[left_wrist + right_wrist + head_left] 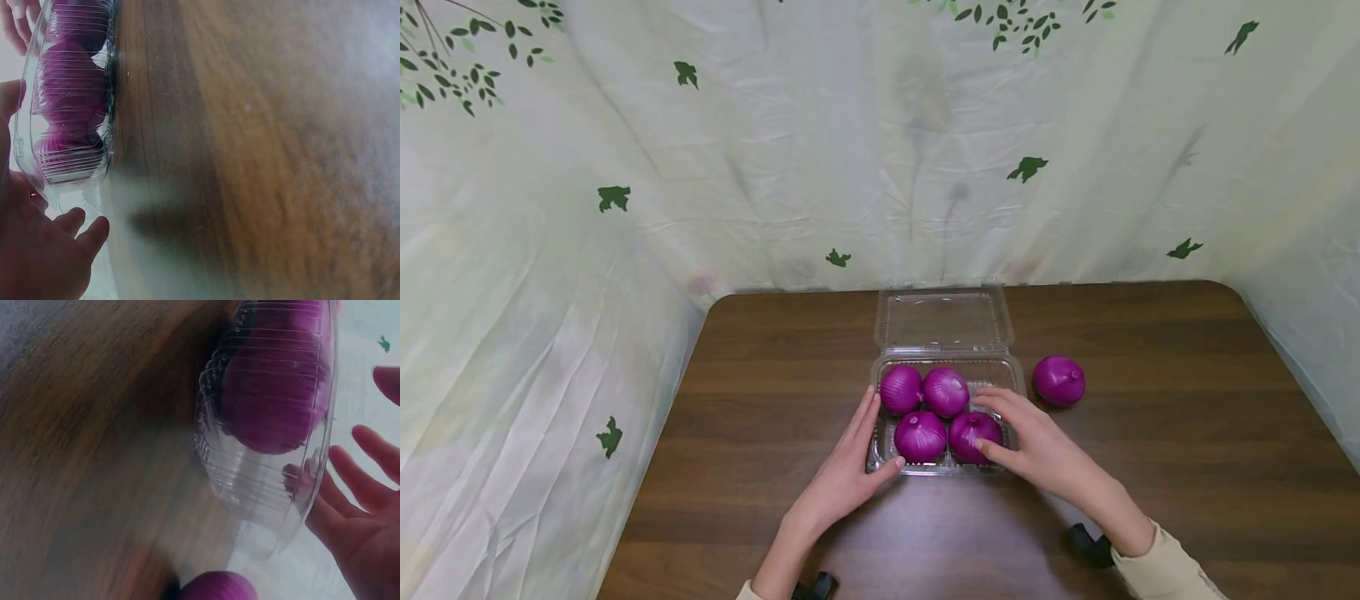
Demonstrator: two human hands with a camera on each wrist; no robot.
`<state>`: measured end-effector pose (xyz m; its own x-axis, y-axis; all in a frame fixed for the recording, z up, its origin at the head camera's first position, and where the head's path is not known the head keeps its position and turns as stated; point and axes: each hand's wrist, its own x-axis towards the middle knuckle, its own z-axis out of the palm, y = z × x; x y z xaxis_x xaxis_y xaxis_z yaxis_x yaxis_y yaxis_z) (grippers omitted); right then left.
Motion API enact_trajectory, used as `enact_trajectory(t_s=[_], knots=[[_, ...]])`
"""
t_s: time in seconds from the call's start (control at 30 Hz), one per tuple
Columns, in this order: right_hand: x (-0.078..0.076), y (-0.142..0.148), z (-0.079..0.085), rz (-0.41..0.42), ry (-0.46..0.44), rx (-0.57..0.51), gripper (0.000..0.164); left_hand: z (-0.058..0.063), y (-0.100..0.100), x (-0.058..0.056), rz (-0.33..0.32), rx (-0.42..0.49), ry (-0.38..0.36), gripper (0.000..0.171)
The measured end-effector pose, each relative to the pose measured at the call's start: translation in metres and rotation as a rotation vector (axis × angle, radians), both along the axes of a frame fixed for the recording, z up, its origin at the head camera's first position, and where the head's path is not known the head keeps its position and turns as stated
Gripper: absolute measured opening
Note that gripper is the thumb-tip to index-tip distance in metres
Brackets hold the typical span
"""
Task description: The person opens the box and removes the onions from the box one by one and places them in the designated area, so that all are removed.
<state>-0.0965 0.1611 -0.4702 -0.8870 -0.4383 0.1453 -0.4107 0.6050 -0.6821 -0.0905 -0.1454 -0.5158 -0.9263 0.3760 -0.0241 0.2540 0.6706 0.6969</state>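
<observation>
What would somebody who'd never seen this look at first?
Probably the four bright purple onions sitting in a clear plastic box, its lid open at the back. A fifth onion lies alone on the brown table, right of the box. Then the left hand at the box's left side, and the right hand, thumb over the front-right onion.

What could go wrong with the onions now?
The loose onion outside the container is round, so a bump might roll it away. The right hand is over the box, so it could knock one of the four onions inside. And the clear lid is open, so an onion could tumble out if the container tips.
</observation>
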Motion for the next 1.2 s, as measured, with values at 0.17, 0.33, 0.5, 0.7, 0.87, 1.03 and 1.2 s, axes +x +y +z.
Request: enact_trajectory(t_s=[0.17, 0.33, 0.5, 0.7, 0.87, 1.03, 1.2], knots=[[-0.004, -0.005, -0.003, 0.031, -0.012, 0.056, 0.054, 0.000, 0.000, 0.000, 0.002, -0.001, 0.001, 0.095], [-0.006, -0.008, -0.005, 0.047, -0.004, 0.090, 0.053, 0.000, 0.000, -0.001, -0.001, -0.003, 0.000, 0.095], [-0.008, -0.011, -0.008, 0.051, -0.025, 0.111, 0.051, 0.000, 0.000, 0.000, 0.000, -0.003, -0.001, 0.095], [-0.012, -0.011, -0.010, 0.048, -0.104, 0.110, 0.053, 0.000, 0.000, 0.000, -0.005, -0.002, 0.011, 0.095], [-0.011, -0.010, -0.010, 0.039, -0.133, 0.117, 0.056, 0.000, 0.000, 0.001, -0.002, -0.001, 0.007, 0.094], [-0.010, -0.014, -0.009, 0.045, -0.122, 0.093, 0.053, 0.001, -0.001, 0.001, 0.003, 0.009, 0.005, 0.095], [-0.010, -0.017, -0.011, 0.044, -0.126, 0.082, 0.053, -0.001, 0.000, 0.001, 0.005, 0.006, 0.003, 0.095]])
